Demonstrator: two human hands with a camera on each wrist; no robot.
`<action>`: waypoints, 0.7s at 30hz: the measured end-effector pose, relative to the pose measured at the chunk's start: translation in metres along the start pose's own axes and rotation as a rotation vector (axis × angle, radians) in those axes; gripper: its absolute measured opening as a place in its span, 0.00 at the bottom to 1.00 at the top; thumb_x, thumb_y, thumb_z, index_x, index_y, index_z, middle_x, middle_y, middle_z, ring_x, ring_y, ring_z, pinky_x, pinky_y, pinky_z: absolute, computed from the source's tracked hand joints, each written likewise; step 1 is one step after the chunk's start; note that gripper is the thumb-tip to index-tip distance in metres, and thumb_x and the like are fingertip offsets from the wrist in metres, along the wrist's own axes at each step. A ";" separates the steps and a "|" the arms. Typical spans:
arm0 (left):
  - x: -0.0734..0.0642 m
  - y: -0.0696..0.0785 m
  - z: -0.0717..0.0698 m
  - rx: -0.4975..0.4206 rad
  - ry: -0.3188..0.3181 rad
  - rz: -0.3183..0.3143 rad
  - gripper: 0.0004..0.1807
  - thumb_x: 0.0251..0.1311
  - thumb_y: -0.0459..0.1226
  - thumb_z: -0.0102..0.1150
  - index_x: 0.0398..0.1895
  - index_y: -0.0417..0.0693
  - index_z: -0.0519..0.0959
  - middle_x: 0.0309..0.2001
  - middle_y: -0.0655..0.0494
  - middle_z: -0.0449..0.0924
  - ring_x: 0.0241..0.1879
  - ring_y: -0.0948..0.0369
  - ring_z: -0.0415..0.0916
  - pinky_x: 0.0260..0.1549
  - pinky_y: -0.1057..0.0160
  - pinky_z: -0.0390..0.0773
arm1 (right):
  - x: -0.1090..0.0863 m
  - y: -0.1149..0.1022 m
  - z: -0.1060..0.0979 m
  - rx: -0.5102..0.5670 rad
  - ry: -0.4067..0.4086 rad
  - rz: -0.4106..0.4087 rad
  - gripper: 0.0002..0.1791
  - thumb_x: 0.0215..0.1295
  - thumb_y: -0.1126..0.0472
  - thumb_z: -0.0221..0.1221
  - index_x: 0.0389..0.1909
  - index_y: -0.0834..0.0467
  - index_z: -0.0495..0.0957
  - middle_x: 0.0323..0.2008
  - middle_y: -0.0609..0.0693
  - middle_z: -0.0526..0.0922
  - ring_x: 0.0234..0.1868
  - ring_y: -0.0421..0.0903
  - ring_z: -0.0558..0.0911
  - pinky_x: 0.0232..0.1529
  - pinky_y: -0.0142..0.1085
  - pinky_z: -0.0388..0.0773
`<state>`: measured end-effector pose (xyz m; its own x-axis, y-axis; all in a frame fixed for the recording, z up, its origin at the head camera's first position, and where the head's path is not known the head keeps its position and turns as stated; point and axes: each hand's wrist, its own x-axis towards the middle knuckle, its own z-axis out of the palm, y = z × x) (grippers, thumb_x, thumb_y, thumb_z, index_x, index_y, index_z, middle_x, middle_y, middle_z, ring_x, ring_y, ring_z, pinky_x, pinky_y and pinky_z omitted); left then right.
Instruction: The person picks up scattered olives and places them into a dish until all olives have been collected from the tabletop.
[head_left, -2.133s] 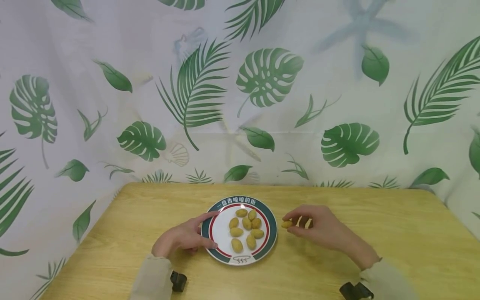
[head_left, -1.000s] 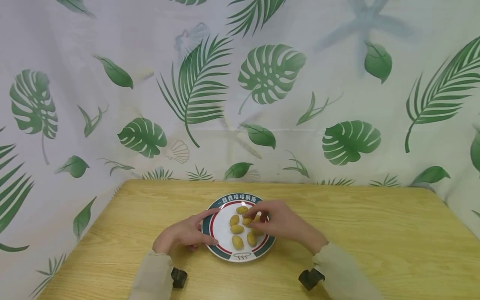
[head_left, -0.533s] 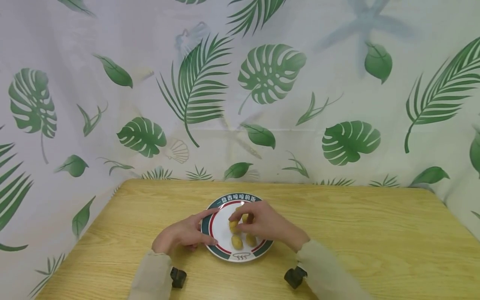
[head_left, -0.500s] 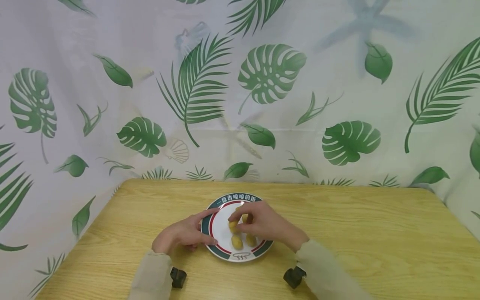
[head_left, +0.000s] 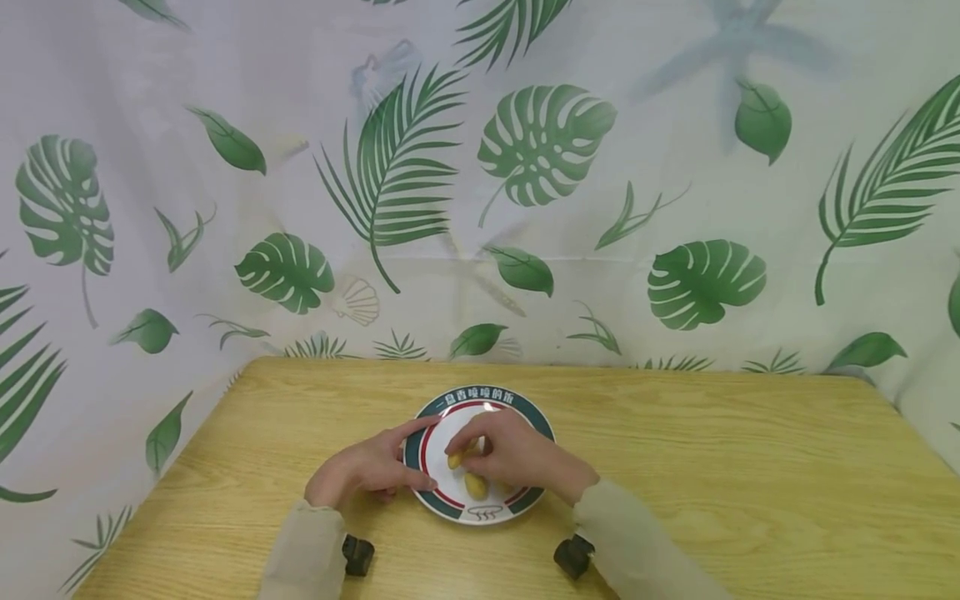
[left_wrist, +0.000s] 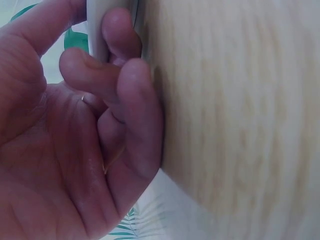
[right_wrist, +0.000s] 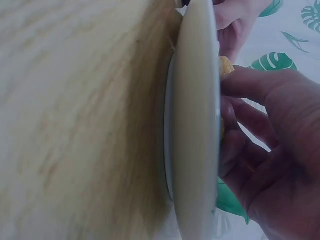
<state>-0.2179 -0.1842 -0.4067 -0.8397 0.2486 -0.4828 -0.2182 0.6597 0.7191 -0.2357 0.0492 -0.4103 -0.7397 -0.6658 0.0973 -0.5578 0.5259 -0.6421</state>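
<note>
A round white plate [head_left: 442, 429] with a dark green rim and red ring lies on the wooden table. My left hand [head_left: 367, 468] grips its left edge, thumb and index finger over the rim; in the left wrist view the other fingers [left_wrist: 137, 105] curl at the plate's side, close to the tabletop. Over the plate, my right hand [head_left: 517, 454] pinches a small yellow oval fruit [head_left: 454, 460] between thumb and fingertips. Another yellow fruit [head_left: 476, 486] lies just in front of those fingers. My right hand hides the other fruits and the plate's right middle.
The wooden table [head_left: 712, 467] spreads out on both sides of the plate. Behind it hangs a white curtain [head_left: 420, 333] printed with green leaves. A black wrist camera [head_left: 573, 556] sits under my right sleeve, another black camera [head_left: 358, 555] under the left.
From beside the plate, my right hand has moved left over it, lately a little farther left. Fruits seen on the plate earlier are now behind the hand. My left hand stays on the rim.
</note>
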 end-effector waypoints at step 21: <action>-0.001 0.000 -0.001 0.007 -0.006 0.002 0.49 0.56 0.43 0.75 0.79 0.73 0.59 0.36 0.50 0.74 0.16 0.59 0.63 0.19 0.65 0.64 | 0.000 0.003 -0.006 0.070 -0.050 0.117 0.08 0.66 0.61 0.67 0.43 0.49 0.89 0.44 0.42 0.88 0.39 0.40 0.81 0.38 0.31 0.80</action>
<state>-0.2168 -0.1853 -0.4061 -0.8373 0.2543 -0.4839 -0.2128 0.6638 0.7170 -0.2396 0.0533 -0.4077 -0.7774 -0.6287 -0.0178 -0.4403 0.5641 -0.6985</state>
